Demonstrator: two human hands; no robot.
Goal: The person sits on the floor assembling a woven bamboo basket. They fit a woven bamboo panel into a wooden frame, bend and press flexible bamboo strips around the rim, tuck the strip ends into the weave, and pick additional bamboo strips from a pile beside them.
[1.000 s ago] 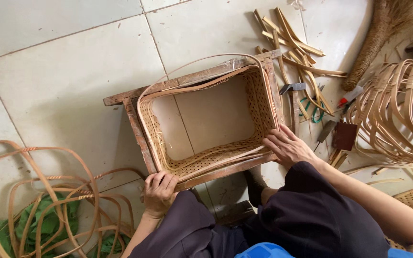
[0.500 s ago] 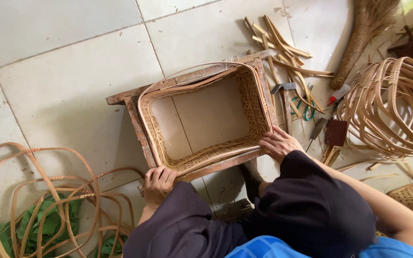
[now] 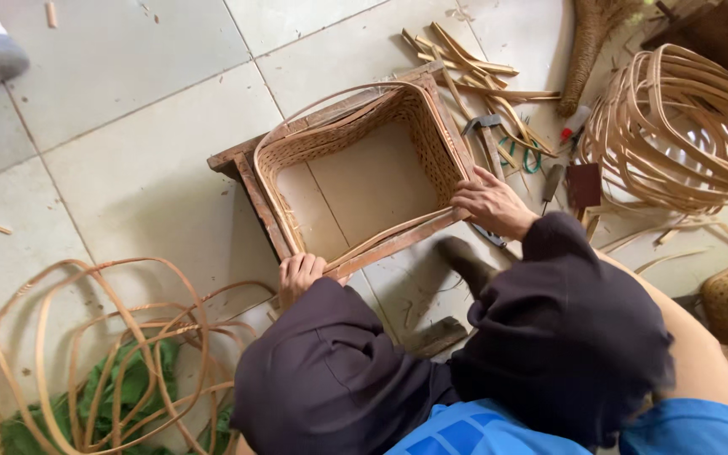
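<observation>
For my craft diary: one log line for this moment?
left hand: grips basket rim | right hand: on rim corner | woven basket: in wooden frame

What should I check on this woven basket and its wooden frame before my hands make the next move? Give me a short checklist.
1. Left hand grips the near corner of the wooden frame: ok.
2. Right hand rests on the other near corner, on the rim: ok.
3. Woven basket sits inside the frame, open side up: ok.
4. Loose rim strip arches above the far edge, not seated: not ok.
5. Inside of the basket holds nothing loose: ok.
6. Hammer and scissors lie on the floor beside the right hand: ok.
</observation>
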